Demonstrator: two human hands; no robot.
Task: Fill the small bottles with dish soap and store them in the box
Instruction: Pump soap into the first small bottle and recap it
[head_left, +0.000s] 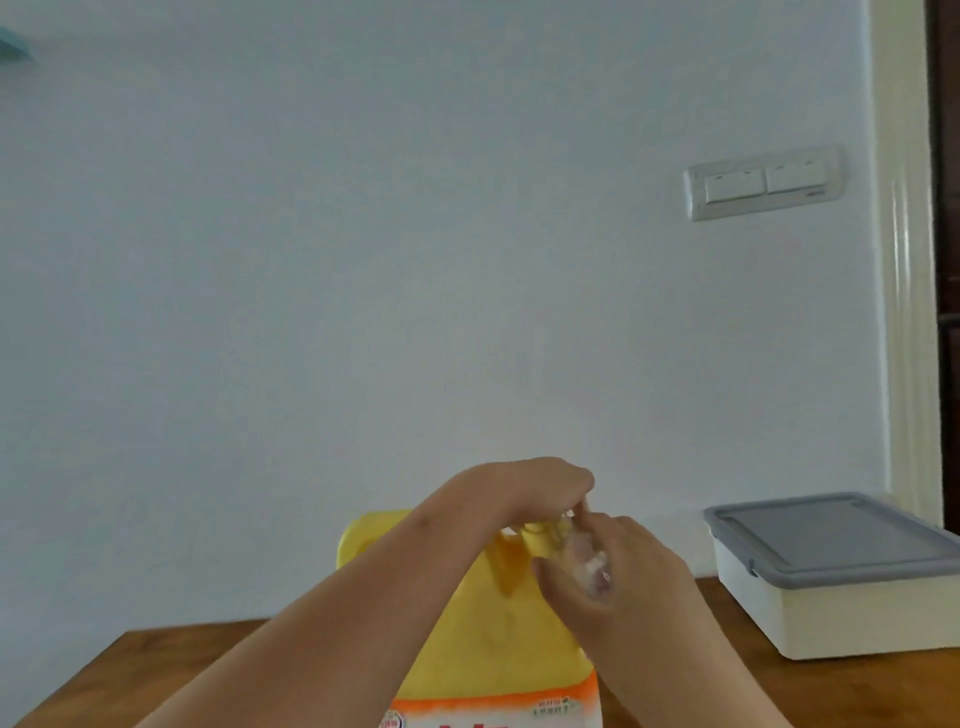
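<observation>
At centre bottom, just above the table edge: right hand (631, 566) wrapped around a small clear bottle (593, 570), fingers curled about its body, bottle tilted with its mouth up against the top of the dish soap jug (493, 639). Left hand (524, 486) reaches in from the left, wrist arched, fingers bent down onto the jug's top just above the bottle; too blurred there to tell whether they pinch something or only press. Both hands touch or nearly touch at the jug's neck. Jug yellow, upright, orange-and-white label at its base, standing on a brown wooden table (182, 670). To the right, well apart from the hands, a white storage box (857, 618) on the same table, its grey lid (831, 535) on. Behind, a pale wall with a double light switch (763, 183); cream door frame (904, 260) at far right.
</observation>
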